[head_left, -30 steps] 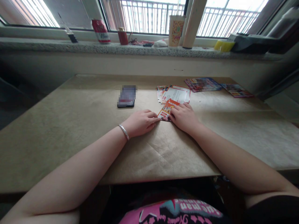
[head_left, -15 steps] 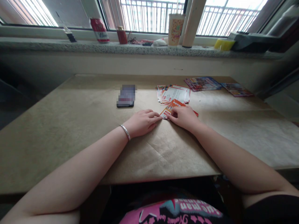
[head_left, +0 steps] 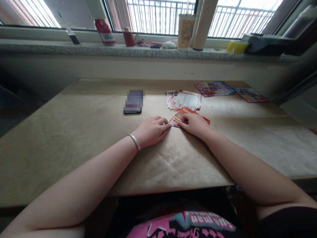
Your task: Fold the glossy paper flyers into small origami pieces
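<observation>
An orange printed paper card (head_left: pixel 177 117) lies on the table in front of me, its left corner pointing toward my left hand. My right hand (head_left: pixel 195 123) rests over the card, thumb and fingers drawn together in a pinch on it and covering its middle. Stretched out on the tabletop, my left hand (head_left: pixel 154 130) touches the card's left corner with its fingertips; a silver bangle (head_left: pixel 135 142) circles the wrist. Just beyond the card is a loose, overlapping pile of white and orange printed cards (head_left: pixel 187 98).
A phone (head_left: pixel 133 101) with a blurred-out screen lies left of the card pile. Colourful printed packets (head_left: pixel 214 89) sit at the back right, beside another one (head_left: pixel 251 95). The windowsill (head_left: pixel 148 51) carries a red-and-white can (head_left: pixel 105 31), a patterned cup (head_left: pixel 186 31) and a yellow item (head_left: pixel 237 47).
Both hands stay almost where they were. The orange card's upper edge sits very slightly lower, and my right hand's fingers have shifted a little on it.
</observation>
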The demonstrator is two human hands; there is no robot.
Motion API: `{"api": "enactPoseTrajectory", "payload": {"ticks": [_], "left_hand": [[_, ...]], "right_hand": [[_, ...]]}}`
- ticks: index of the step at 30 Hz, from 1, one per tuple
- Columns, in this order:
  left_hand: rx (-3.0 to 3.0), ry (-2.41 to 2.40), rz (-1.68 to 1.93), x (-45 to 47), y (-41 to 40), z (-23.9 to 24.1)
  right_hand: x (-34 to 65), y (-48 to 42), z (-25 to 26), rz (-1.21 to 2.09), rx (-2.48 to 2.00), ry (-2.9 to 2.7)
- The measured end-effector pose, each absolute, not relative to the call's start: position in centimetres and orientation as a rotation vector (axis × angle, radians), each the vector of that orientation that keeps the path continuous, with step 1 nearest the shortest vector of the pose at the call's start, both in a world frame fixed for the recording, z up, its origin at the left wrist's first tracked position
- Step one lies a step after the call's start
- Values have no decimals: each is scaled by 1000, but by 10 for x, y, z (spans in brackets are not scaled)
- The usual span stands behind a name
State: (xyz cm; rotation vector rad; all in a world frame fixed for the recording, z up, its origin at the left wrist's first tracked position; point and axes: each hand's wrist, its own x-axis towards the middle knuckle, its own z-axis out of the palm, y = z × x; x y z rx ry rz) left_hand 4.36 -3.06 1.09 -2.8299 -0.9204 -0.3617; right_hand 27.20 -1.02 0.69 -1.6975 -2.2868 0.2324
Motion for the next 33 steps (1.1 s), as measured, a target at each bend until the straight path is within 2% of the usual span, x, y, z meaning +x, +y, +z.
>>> {"api": "enactPoseTrajectory", "payload": {"ticks": [28, 33], "left_hand": [[-2761, -1093, -404, 33, -25, 14], [-2832, -937, -461, 36, -22, 8]], "right_hand": [[272, -12, 8, 235, -1707, -2271], [272, -12, 7, 241, -1701, -2267]]}}
